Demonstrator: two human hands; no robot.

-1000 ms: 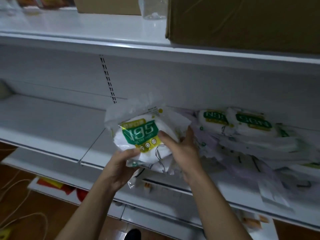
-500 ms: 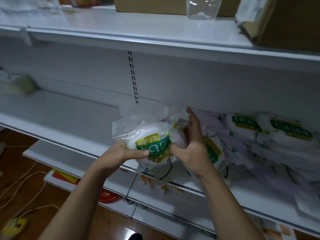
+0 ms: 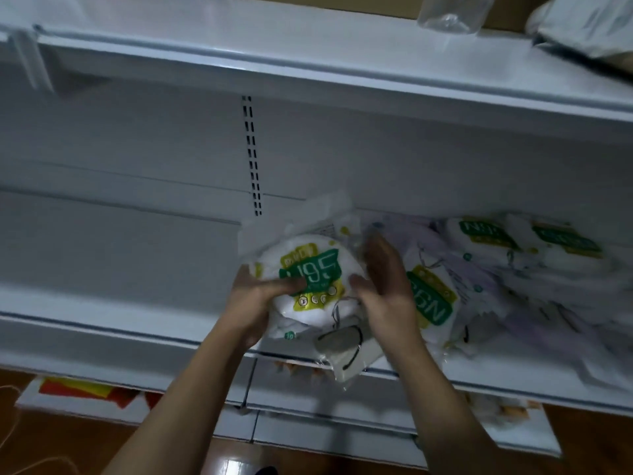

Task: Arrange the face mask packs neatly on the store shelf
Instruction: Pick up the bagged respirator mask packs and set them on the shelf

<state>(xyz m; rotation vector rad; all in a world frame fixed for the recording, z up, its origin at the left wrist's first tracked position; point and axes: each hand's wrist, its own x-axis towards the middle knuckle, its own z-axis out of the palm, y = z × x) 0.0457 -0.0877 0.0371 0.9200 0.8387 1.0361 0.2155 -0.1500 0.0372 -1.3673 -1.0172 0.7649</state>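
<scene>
One mask pack lower on shelf, between two hands

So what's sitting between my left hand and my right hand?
The head view shows one N95 face mask pack between them: the left hand grips its left edge, the right hand presses its right side.
</scene>
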